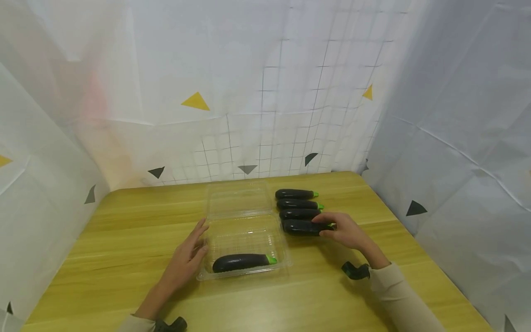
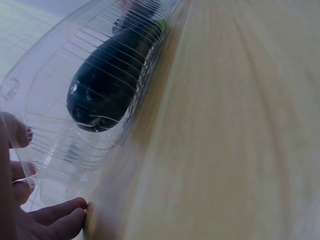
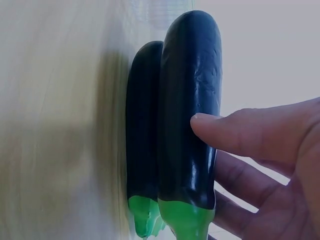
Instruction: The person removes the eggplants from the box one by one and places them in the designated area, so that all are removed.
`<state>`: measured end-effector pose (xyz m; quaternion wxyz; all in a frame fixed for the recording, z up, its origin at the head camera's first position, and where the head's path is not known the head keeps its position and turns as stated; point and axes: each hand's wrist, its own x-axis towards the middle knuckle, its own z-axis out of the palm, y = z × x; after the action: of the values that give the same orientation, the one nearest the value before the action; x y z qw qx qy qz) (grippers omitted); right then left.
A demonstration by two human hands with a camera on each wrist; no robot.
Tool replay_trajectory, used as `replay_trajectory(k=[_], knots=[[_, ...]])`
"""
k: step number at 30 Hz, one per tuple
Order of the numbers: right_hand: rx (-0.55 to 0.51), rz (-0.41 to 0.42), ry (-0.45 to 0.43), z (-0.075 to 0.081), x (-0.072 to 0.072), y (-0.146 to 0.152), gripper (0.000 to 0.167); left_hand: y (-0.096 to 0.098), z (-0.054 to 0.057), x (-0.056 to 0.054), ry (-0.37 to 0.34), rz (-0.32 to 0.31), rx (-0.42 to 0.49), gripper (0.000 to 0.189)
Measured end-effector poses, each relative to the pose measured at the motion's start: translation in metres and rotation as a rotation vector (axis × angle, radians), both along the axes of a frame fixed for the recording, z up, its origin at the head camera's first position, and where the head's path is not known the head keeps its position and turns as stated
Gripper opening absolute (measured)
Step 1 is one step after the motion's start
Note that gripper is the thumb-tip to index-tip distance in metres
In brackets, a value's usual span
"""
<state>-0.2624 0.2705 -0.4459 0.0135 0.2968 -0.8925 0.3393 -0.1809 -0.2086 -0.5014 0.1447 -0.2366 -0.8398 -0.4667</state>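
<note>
My right hand (image 1: 342, 230) pinches a dark eggplant (image 3: 190, 105) near its green stem end, thumb on one side and fingers on the other. In the right wrist view another eggplant (image 3: 142, 125) lies close beside it. Three more eggplants (image 1: 295, 193) are lined up just behind the held one in the head view. A clear plastic clamshell box (image 1: 244, 230) stands with its lid folded back. Inside, along its near wall, lies one eggplant (image 1: 240, 262). My left hand (image 1: 184, 260) rests against the box's left side with fingers extended.
The box's transparent lid (image 1: 238, 198) lies flat toward the back of the wooden table (image 1: 137, 230). White sheets (image 1: 232, 69) with grid lines and coloured triangles enclose the back and sides. A dark wrist device (image 1: 355, 270) is strapped to the right wrist.
</note>
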Motion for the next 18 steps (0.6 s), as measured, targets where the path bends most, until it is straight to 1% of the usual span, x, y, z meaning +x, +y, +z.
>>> replay_trajectory(k=[6,14,18], knots=[[0.005,0.008,-0.007,-0.0018,0.0,0.0014,0.037,-0.0001,0.0003,0.0,0.002,0.005,-0.007,0.06],[0.008,0.014,-0.026,-0.0001,0.001,0.0004,0.037,-0.0001,0.0008,-0.0005,0.001,-0.005,0.007,0.06],[0.007,0.031,-0.022,-0.0009,0.0018,0.001,0.036,-0.0001,0.0009,-0.0002,0.0,0.0,0.003,0.06]])
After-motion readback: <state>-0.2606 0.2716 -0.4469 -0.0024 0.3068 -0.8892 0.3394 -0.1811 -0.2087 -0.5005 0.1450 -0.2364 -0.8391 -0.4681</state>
